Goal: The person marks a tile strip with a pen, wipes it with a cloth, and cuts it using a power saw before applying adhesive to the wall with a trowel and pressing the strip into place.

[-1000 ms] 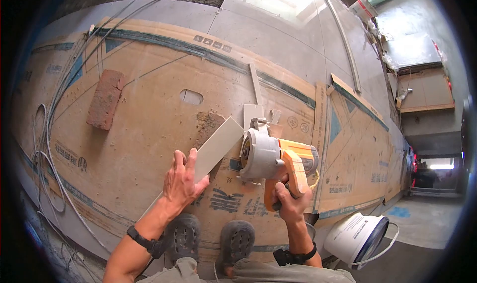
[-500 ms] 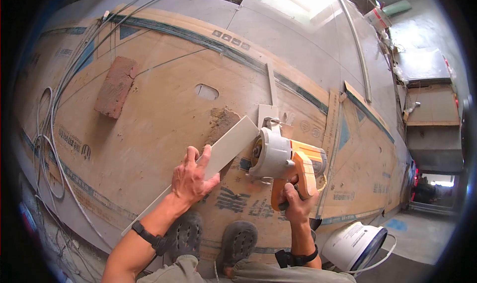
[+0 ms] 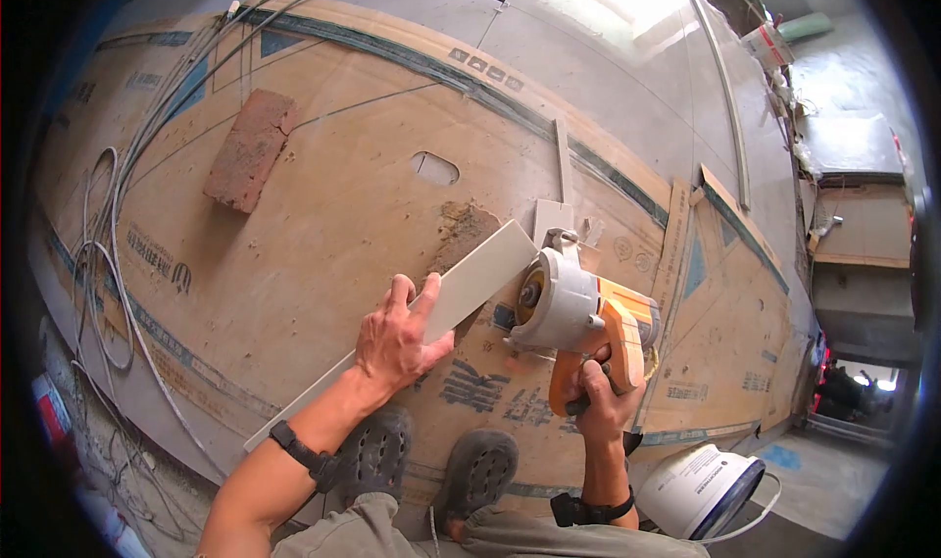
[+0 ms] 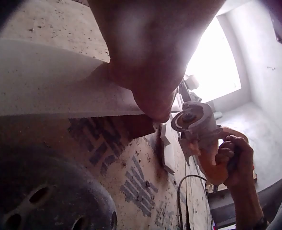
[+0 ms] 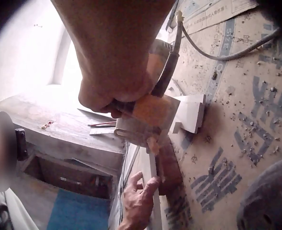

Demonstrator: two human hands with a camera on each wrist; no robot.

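My left hand (image 3: 402,333) holds a long pale tile strip (image 3: 490,269), fingers over its top and thumb at the near edge. The strip slants across the cardboard, propped on a reddish brick (image 5: 169,170) seen under it in the right wrist view. My right hand (image 3: 606,401) grips the rear handle of an orange and grey handheld tile cutter (image 3: 578,303). Its round guard and disc stand right at the strip's far end. Beyond the cutter lie small white tile offcuts (image 3: 554,220), partly hidden behind it.
Printed cardboard (image 3: 323,195) covers the floor. Another brick (image 3: 251,151) lies at the left, near looping grey cables (image 3: 103,264). A white bucket (image 3: 691,489) lies tipped at the lower right. My feet in dark clogs (image 3: 480,470) stand close below the strip.
The head view has turned, so the floor, strip and cutter all appear farther right. Both hands keep their hold, and the cutter stays by the strip's far end.
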